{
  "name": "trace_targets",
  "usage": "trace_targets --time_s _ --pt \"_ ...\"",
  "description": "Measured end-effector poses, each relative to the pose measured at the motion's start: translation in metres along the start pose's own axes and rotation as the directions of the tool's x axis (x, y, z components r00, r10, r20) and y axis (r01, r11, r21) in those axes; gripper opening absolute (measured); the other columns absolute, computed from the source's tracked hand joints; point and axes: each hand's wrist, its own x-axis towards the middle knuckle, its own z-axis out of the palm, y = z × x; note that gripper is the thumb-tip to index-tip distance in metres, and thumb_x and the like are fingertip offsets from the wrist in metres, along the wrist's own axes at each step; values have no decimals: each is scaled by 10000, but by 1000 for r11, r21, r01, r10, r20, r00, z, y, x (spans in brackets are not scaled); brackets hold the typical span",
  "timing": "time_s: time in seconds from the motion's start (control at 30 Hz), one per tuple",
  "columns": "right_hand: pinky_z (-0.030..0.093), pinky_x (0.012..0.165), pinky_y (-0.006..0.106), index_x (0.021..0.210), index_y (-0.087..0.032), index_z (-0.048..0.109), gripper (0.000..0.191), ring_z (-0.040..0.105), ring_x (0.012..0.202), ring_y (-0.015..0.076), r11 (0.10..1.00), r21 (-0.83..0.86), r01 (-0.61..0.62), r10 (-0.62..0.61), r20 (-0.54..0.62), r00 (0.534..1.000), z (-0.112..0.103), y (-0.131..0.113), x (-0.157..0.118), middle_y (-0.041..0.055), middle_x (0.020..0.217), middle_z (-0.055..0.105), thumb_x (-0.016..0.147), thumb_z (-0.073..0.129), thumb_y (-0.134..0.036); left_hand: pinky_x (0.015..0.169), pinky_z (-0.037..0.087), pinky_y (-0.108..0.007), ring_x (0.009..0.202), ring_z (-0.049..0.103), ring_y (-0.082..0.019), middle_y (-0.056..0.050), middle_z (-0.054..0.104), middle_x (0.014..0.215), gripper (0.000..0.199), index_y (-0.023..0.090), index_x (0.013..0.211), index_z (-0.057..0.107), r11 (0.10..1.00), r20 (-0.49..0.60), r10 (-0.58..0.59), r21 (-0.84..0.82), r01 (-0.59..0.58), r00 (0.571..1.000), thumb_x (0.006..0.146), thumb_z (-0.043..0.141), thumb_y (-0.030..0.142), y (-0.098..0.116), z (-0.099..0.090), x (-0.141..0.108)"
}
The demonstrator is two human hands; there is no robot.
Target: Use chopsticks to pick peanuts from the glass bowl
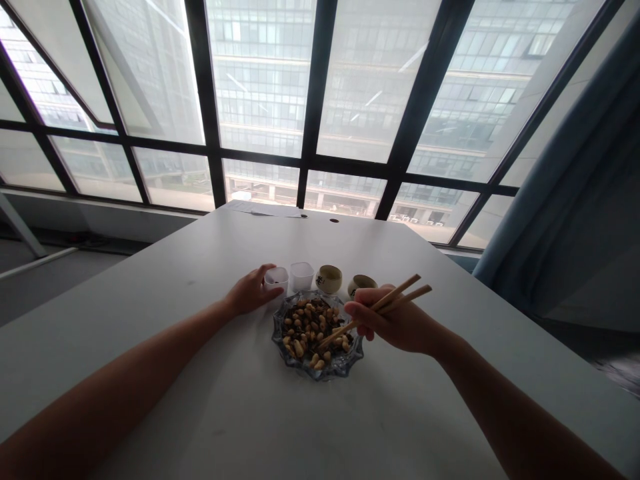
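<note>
My right hand [387, 319] is closed around a pair of wooden chopsticks [400, 298], their tips down among peanuts [306, 327] in a scalloped glass bowl [320, 370]. Small dark pieces are mixed in with the nuts. Whether the tips pinch anything is too small to tell. Behind the bowl on the left, my left hand [253, 291] grips a small translucent plastic cup [277, 278] between thumb and fingers; a dark bit shows inside it. A second plastic cup [301, 275] stands beside it, then two beige ceramic cups with dark markings, one [329, 279] in full view, the other [362, 285] partly behind my right hand.
The white table [200, 400] stretches away to large dark-framed windows. Papers [265, 209] lie at its far end, near two dark round holes. A blue curtain [545, 180] hangs on the right.
</note>
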Motion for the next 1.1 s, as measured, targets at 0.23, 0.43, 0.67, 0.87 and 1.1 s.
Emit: trace_targets --time_s 0.23,0.43,0.67,0.87,1.1 --pt "471 425 214 700 -172 580 439 591 468 116 1000 13 12 -12 2 1000 1 0 0 16 586 626 976 498 -504 797 528 -408 853 664 -267 -121 688 1009 700 172 1314 486 1000 6 3 13 -3 1000 802 573 640 -3 1 0" --pt "457 369 206 680 -168 606 493 591 408 119 981 194 -21 55 -171 984 0 -1 3 8 517 625 906 554 -602 807 529 -413 881 669 -274 -124 695 1037 693 185 1305 496 1000 -10 8 -1 -8 1000 792 583 643 -4 2 0" --pt "436 326 236 626 -182 595 444 520 340 123 802 588 101 350 -601 718 -25 23 13 11 434 587 783 715 -579 803 526 -423 869 667 -277 -136 689 1039 700 169 1305 493 1000 3 3 -6 -3 1000 795 576 643 -4 1 0" --pt "432 315 243 629 -200 560 402 518 360 132 768 627 129 381 -609 695 -34 44 16 3 441 561 807 699 -532 783 526 -403 826 665 -261 -113 694 984 683 183 1290 504 1000 -17 7 -16 -7 1000 786 589 636 -3 2 0" --pt "433 320 234 637 -201 552 389 529 372 128 759 638 130 384 -600 702 -36 47 15 -4 447 558 809 705 -515 757 526 -398 799 661 -263 -102 690 941 679 184 1279 519 1000 -25 0 0 0 1000 778 597 635 -3 1 0"
